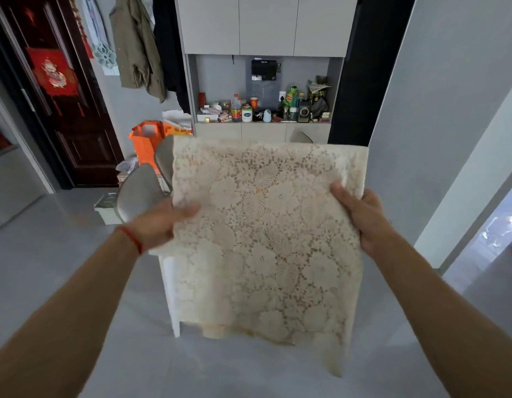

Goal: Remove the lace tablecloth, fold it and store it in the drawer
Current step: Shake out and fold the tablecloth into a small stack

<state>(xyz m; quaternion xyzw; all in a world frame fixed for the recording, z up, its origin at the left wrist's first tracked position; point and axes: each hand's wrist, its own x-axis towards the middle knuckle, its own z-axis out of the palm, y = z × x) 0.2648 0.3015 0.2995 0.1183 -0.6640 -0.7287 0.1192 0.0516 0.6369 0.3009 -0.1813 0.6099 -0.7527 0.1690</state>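
Cream lace cloth (266, 234) held up in mid-air, spread between both hands in front of the body, above the grey floor (48, 271). Left hand (160, 225) clamped on the cloth's left edge, thumb on the near face, fingers tucked behind the lace and out of sight. Red string (132, 238) around the left wrist. Right hand (363, 222) pinching the right edge a little higher, thumb (342, 193) pressed on the near face, remaining fingers hidden behind. Top edge straight and level between the two grips; lower part hanging free below the hands, bottom hem uneven and dropping lowest at the right. Appears doubled over, with layers showing along the bottom, though layer count cannot be told. White desk leg (171, 294) visible just behind the cloth's lower left, desk top itself covered from view. Two grey chairs (140, 193) beside the left hand, behind the cloth. Farther back, orange bag (145, 147), dark door (65, 104) with red hanging, and wall cabinet with a cluttered shelf (263, 110) of bottles and jars.
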